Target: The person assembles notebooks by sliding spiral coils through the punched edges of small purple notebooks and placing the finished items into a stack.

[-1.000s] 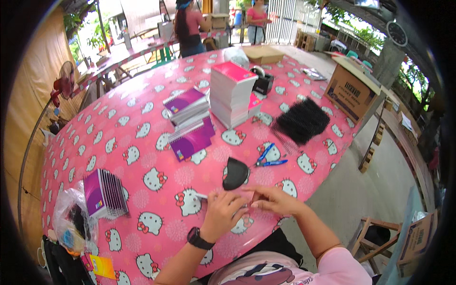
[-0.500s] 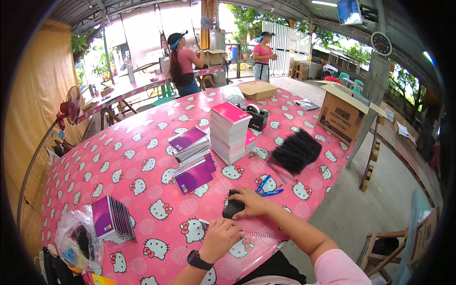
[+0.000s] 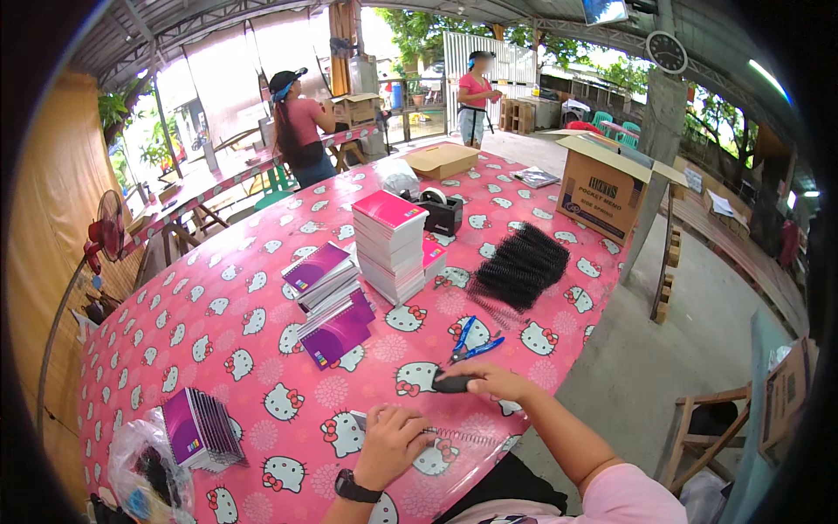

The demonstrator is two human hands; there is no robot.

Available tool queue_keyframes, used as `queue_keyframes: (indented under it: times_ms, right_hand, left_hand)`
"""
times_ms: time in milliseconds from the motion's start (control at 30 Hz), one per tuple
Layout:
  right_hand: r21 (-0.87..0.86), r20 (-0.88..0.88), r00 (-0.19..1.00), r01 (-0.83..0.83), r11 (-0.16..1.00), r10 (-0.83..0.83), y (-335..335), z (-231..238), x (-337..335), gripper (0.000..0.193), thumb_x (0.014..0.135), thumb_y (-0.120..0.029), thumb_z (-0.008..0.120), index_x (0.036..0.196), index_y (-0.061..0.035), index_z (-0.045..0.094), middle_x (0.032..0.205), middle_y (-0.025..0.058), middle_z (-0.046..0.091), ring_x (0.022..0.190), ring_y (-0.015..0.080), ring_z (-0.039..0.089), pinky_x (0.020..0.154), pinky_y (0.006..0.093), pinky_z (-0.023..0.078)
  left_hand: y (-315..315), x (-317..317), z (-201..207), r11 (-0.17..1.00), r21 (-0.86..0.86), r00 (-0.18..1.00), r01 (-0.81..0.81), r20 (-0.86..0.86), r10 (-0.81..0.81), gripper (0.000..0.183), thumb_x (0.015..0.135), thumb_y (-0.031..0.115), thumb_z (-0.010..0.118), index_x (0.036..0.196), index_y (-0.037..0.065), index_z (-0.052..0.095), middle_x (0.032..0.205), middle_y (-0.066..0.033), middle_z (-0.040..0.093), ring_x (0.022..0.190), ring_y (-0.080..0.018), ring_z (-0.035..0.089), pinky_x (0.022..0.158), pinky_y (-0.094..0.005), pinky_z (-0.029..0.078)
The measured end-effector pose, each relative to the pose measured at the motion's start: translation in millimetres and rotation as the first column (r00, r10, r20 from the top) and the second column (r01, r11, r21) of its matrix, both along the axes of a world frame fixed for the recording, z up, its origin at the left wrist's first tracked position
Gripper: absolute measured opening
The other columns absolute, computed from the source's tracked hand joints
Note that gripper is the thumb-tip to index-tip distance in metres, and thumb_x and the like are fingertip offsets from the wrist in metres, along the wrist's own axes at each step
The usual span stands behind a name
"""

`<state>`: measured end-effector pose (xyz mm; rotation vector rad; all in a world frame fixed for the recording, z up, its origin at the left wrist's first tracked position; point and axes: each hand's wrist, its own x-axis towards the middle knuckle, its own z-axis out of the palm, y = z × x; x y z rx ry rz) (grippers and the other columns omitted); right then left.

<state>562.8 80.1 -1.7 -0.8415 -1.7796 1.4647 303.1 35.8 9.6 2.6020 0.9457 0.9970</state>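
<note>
On the pink table, my left hand (image 3: 397, 442) is closed over a small notepad (image 3: 359, 420), of which only a pale corner shows past the fingers. A thin wire coil (image 3: 471, 436) runs out from under those fingers toward the right. My right hand (image 3: 494, 382) grips a black hand-sized object (image 3: 451, 382) low against the tabletop; its exact kind is unclear. Just beyond it lie blue-handled pliers (image 3: 472, 343), jaws apart. Purple notebooks (image 3: 332, 327) are piled farther off, beside a tall stack of pink-covered pads (image 3: 390, 249).
Black wire coils (image 3: 521, 266) lie heaped at the right, near a cardboard box (image 3: 601, 194). A black tape dispenser (image 3: 443, 213) stands behind the pads. At left are spiral-bound notebooks (image 3: 199, 430) and a plastic bag (image 3: 144, 467). Two people stand beyond the table.
My right hand has shifted right, away from my left hand, and the black object now lies lower and closer to the pliers. My left hand stays in place. The view has swung slightly right.
</note>
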Motion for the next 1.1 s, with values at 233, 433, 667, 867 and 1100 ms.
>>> queue_keyframes:
  times_ms: [233,433,667,867,1100]
  right_hand:
    - [-0.046,0.029,1.0,0.004,0.999,-0.003,-23.7,-24.0,-4.1,0.055,0.083,-0.043,0.059,0.119,-0.002,0.056,0.122,0.0106,0.053,0.115,0.0225,0.047,0.101,0.0352,0.031]
    - [-0.105,-0.021,0.997,-0.076,0.992,0.074,-38.6,-6.9,-31.0,0.058,0.079,-0.053,0.057,0.112,-0.0056,0.061,0.111,0.0079,0.058,0.103,0.0215,0.053,0.095,0.0351,0.035]
    - [-0.046,-0.08,0.993,-0.095,0.994,0.091,-30.1,-7.2,-29.1,0.052,0.077,-0.047,0.063,0.108,-0.0042,0.063,0.107,0.0101,0.058,0.104,0.0227,0.052,0.093,0.034,0.037]
    - [-0.091,-0.333,0.932,-0.18,0.979,0.141,-29.2,4.6,-31.9,0.05,0.076,-0.042,0.066,0.106,-0.0015,0.063,0.104,0.01,0.06,0.099,0.0195,0.054,0.087,0.0312,0.04]
    - [-0.138,-0.074,0.995,-0.082,0.987,0.072,-19.1,-1.8,-38.7,0.04,0.079,-0.033,0.064,0.106,-0.0033,0.063,0.103,0.0074,0.06,0.1,0.0179,0.053,0.09,0.0303,0.039]
  left_hand:
    - [-1.0,0.0,11.1,0.999,0.026,0.999,-0.039,-0.003,0.04,0.031,0.063,0.035,0.075,0.081,0.013,0.063,0.085,-0.0001,0.06,0.089,-0.0192,0.055,0.098,-0.0502,0.022]
    - [5.6,-14.4,-6.9,0.996,0.001,0.995,-0.085,-0.058,0.085,0.029,0.059,0.034,0.078,0.074,0.013,0.064,0.077,0.0011,0.059,0.084,-0.0187,0.056,0.098,-0.0551,0.019]
    - [6.7,-15.2,-8.4,0.994,0.038,0.994,-0.102,-0.023,0.103,0.034,0.057,0.032,0.079,0.081,0.012,0.065,0.071,0.0006,0.06,0.072,-0.018,0.056,0.099,-0.0502,0.023]
    - [4.2,-13.5,1.6,0.991,-0.049,0.992,-0.122,0.018,0.123,0.046,0.061,0.034,0.079,0.096,0.01,0.062,0.074,0.0002,0.061,0.073,-0.0172,0.058,0.099,-0.0475,0.024]
    - [7.4,-12.6,-8.2,0.992,-0.024,0.991,-0.123,0.052,0.124,0.059,0.061,0.033,0.079,0.11,0.009,0.058,0.071,-0.0011,0.061,0.071,-0.0175,0.059,0.098,-0.0454,0.027]
